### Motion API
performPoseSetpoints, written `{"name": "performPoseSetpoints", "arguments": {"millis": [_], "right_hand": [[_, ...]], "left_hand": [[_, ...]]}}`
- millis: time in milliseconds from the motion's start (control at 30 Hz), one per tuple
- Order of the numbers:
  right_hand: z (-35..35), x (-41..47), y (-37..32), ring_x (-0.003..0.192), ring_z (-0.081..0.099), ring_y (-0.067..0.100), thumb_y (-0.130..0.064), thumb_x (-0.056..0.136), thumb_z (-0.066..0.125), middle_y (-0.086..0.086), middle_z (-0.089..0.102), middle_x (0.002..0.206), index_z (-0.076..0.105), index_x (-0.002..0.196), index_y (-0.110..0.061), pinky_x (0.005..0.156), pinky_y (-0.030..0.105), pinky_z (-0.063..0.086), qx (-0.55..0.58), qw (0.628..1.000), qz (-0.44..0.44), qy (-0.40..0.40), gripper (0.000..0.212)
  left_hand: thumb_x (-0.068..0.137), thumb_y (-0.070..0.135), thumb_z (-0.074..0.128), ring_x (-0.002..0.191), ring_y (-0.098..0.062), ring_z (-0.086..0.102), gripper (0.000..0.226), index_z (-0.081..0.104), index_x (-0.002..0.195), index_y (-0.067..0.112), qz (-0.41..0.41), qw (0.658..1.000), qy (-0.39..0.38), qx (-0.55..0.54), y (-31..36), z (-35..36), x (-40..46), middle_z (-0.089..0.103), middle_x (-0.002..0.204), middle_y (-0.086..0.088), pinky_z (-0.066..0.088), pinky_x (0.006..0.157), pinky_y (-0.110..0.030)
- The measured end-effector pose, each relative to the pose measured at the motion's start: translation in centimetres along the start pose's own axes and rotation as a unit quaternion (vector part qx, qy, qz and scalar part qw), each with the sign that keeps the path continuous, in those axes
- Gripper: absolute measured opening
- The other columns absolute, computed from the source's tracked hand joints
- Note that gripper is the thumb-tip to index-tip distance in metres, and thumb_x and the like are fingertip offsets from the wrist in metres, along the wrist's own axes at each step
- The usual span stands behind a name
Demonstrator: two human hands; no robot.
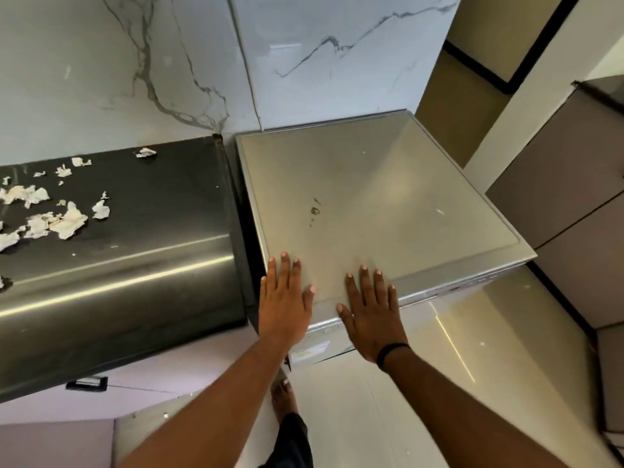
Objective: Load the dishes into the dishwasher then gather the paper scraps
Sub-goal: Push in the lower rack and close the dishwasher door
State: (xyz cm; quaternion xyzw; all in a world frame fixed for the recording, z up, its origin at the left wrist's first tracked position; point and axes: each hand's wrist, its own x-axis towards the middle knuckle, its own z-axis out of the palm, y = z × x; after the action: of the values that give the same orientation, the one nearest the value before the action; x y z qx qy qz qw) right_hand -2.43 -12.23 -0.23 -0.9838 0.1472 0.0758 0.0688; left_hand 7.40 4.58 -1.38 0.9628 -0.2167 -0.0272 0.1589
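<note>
Bare foot [283, 396] noted on glossy floor [388, 417], bottom centre of frame. Above it, both hands laid flat, fingers straight and spread, holding nothing: left hand [285, 298] on near left corner of dishwasher [371, 197] top, right hand [369, 319] across its front edge, black band [391, 354] at wrist. Dishwasher door judged closed; no dishes seen anywhere in frame, so loading either done or dishes out of view, cannot tell which. Further back at left of frame, paper scraps [67, 221] scattered on dark bench [152, 231], ungathered, some pieces very small. Marble wall [135, 62] beyond.

Risks judged: small scraps likely missed or brushed off bench edge or into gap beside dishwasher during sweeping. Slip on polished floor possible when turning toward bench.
</note>
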Motion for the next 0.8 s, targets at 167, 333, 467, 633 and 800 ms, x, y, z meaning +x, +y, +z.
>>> {"name": "performPoseSetpoints", "arguments": {"millis": [167,333,467,633,800], "right_hand": [[1.6,-1.7,-0.4,0.153,0.003,0.040,-0.056,0.102,0.016,0.015,0.009,0.167,0.018,0.160,-0.018,0.122,0.058,0.010,0.001,0.998,0.001,0.057,0.070],[2.8,-1.5,-0.3,0.153,0.007,0.041,-0.055,0.102,0.022,0.016,0.015,0.166,0.023,0.159,-0.018,0.122,0.058,0.009,0.003,0.994,-0.009,0.104,0.068],[3.6,-1.4,-0.1,0.153,0.004,0.039,-0.056,0.104,0.022,0.014,0.013,0.166,0.022,0.159,-0.018,0.122,0.057,0.006,0.020,0.991,-0.011,0.133,0.067],[4.1,-1.3,0.0,0.153,0.006,0.038,-0.056,0.104,0.022,0.014,0.017,0.166,0.026,0.158,-0.017,0.123,0.056,0.007,0.039,0.985,-0.015,0.168,0.067],[4.4,-1.3,0.0,0.153,0.007,0.037,-0.056,0.104,0.024,0.013,0.019,0.165,0.029,0.157,-0.017,0.123,0.055,0.006,0.044,0.982,-0.013,0.181,0.066]], "left_hand": [[0.103,0.049,0.015,0.155,-0.038,0.009,0.066,0.027,0.159,0.017,0.012,0.998,0.012,0.054,0.7,-0.2,0.0,0.016,0.168,-0.015,0.014,0.125,-0.054],[0.103,0.061,0.018,0.157,-0.033,0.004,0.063,0.013,0.161,0.039,0.165,0.979,-0.015,0.117,0.9,-0.5,0.3,0.003,0.170,-0.009,0.008,0.126,-0.049],[0.095,0.072,0.011,0.157,-0.029,0.004,0.070,0.016,0.159,0.044,0.149,0.981,-0.044,0.115,0.7,-0.1,0.7,0.006,0.171,-0.005,0.010,0.127,-0.047],[0.095,0.072,0.014,0.157,-0.027,0.006,0.069,0.020,0.158,0.046,0.145,0.983,-0.029,0.107,1.0,-0.2,0.5,0.009,0.170,-0.003,0.011,0.127,-0.045],[0.100,0.065,0.017,0.157,-0.026,0.010,0.060,0.026,0.157,0.046,0.141,0.985,-0.014,0.094,1.0,-0.3,0.3,0.015,0.169,-0.002,0.014,0.126,-0.043]]}}
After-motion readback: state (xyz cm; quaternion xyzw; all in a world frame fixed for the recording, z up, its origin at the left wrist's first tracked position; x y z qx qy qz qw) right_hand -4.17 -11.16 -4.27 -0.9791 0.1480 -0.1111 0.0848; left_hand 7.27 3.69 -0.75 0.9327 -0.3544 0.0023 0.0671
